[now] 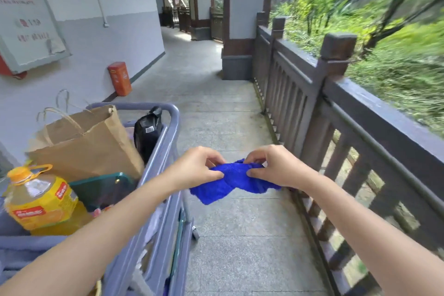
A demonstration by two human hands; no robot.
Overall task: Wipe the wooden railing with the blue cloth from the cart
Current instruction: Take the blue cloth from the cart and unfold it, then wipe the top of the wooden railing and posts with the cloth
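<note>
Both your hands pinched the blue cloth [231,181]: your left hand [197,168] and right hand [271,166] each closed thumb and fingertips on its bunched upper edge, held over the granite-paved walkway [228,235]. You let the knitted, nubby fabric sag in soft folds below. It hung between the grey tubular cart [168,175] and the dark wooden railing [360,108], touching neither. Your cart carried a creased brown paper bag [89,142] and a yellow plastic oil bottle [40,197].

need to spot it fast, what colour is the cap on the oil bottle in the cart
Orange, matching its handle; the cap shows clearly in the head view, lower left.
</note>
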